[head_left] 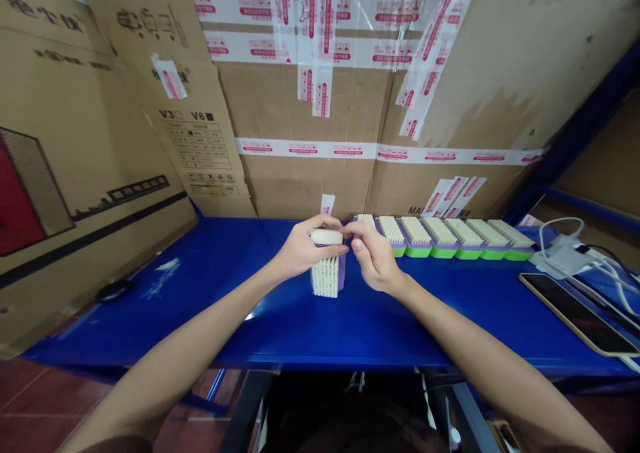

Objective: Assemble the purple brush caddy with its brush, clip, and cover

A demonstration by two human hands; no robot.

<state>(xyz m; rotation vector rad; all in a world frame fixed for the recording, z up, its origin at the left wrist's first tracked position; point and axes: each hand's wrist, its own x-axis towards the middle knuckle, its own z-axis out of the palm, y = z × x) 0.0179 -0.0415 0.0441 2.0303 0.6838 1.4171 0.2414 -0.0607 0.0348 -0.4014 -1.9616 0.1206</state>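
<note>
At twelve o'clock on the blue table (225, 319), left hand (300, 249) and right hand (373, 259) close their fingers on a purple-backed cream-bristled scrub brush (327, 276), seemingly fitting its top; steady alignment matters next.

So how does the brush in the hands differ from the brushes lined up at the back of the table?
The held brush stands on edge between the left hand and right hand, bristles facing the camera; the row of brushes lies flat, bristles up. The held brush is alone near the middle of the blue table; the row sits side by side against the cardboard. Both have cream bristles.
</note>
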